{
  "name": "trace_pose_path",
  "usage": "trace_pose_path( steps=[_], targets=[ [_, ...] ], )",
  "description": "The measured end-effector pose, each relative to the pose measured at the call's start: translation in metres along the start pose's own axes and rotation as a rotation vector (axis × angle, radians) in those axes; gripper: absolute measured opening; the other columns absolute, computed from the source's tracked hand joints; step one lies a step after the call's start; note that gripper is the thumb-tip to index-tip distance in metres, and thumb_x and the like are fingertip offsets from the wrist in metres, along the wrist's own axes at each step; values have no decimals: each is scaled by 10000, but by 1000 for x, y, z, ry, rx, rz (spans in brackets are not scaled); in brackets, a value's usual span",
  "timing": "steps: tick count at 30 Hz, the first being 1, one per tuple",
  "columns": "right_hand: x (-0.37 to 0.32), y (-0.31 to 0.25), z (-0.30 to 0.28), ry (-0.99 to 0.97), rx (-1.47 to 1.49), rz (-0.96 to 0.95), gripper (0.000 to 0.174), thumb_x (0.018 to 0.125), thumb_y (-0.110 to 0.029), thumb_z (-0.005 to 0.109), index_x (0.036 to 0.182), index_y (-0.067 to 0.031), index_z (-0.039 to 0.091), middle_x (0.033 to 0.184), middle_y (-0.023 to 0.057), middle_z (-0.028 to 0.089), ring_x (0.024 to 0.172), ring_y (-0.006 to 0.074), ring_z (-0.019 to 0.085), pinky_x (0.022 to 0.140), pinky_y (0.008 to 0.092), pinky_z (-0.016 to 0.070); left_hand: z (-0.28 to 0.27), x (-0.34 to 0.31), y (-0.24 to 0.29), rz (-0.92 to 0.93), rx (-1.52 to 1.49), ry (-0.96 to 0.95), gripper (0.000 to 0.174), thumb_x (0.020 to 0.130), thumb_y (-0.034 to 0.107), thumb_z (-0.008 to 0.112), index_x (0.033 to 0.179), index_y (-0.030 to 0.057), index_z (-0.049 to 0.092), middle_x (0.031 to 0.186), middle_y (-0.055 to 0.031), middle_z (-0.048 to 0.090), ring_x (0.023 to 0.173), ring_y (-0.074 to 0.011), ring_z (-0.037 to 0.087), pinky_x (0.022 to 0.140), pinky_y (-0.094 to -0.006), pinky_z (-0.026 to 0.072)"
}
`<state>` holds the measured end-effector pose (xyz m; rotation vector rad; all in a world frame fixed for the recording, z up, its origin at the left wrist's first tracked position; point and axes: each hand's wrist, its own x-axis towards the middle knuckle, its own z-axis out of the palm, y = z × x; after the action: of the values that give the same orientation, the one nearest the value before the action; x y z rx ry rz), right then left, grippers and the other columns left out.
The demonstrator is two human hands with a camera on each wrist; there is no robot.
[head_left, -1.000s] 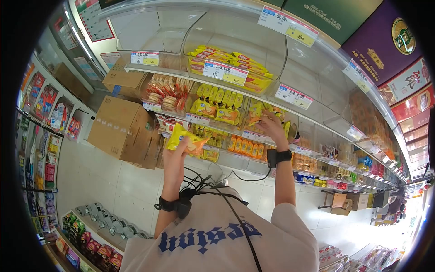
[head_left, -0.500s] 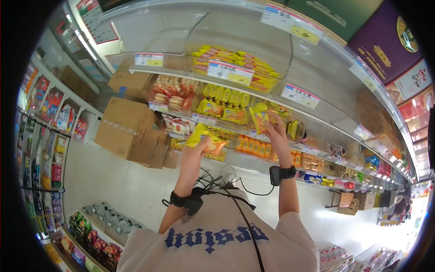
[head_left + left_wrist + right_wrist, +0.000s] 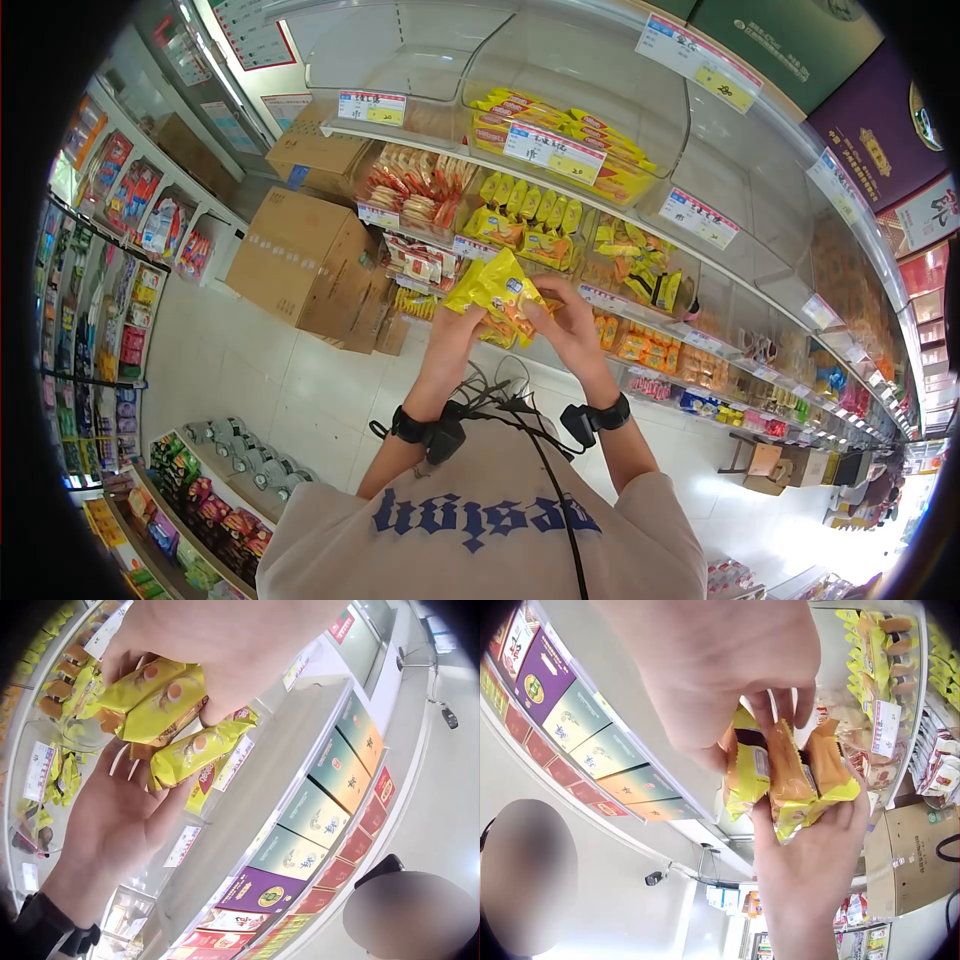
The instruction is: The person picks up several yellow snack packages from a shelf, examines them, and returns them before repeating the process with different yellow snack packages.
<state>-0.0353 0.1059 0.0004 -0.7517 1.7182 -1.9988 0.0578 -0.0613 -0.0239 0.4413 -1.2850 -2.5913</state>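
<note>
My left hand [image 3: 452, 338] grips two yellow-and-orange snack packets [image 3: 161, 712] side by side, seen closely in the left wrist view. My right hand [image 3: 572, 332] pinches a third packet [image 3: 748, 776] of the same kind between thumb and fingers. Both hands are close together in front of the shelves, and the packets overlap in the head view. In the right wrist view, the left hand's pair [image 3: 810, 776] lies right beside the right hand's packet. Behind the hands stands a clear shelf bin [image 3: 625, 290] with loose yellow packets.
Neighbouring bins hold yellow packets [image 3: 530, 235] and red-and-white packets [image 3: 415, 185]. Price tags [image 3: 555, 150] line the shelf edges. Cardboard boxes [image 3: 300, 265] stand on the floor at the left. Black cables [image 3: 500, 400] run between my wrists.
My right hand has come out of the bin with a packet and moved left and towards me. It now meets the left hand, which still holds its packets.
</note>
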Motion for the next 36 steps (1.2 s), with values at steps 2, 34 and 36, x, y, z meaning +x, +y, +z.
trace_pose_path(
  steps=[2, 34, 36],
  targets=[
    [-2, -1, 2, -35, -22, 11, 338, 947, -101, 717, 1240, 12, 594, 1194, 78, 611, 1148, 173, 579, 1008, 310, 433, -2, -1, 0, 7, 20, 15, 415, 1004, 131, 582, 1388, -7, 505, 1294, -95, 634, 1144, -172, 639, 946, -325, 524],
    [64, 93, -232, 541, -1142, -74, 444, 811, -179, 732, 1214, -15, 640, 1096, 231, 695, 1045, 436, 640, 897, 459, 527, 13, -18, 30, 90, 58, 142, 417, 990, 284, 657, 1293, 12, 567, 1176, -51, 647, 1070, -138, 638, 929, -306, 501],
    [69, 100, -255, 445, -1242, -59, 463, 785, -171, 741, 1212, -22, 641, 1135, 246, 681, 1087, 484, 602, 923, 497, 509, 11, -21, 28, 74, 71, 165, 408, 987, 282, 662, 1279, 10, 576, 1171, -49, 651, 1062, -133, 637, 925, -305, 499]
  ],
)
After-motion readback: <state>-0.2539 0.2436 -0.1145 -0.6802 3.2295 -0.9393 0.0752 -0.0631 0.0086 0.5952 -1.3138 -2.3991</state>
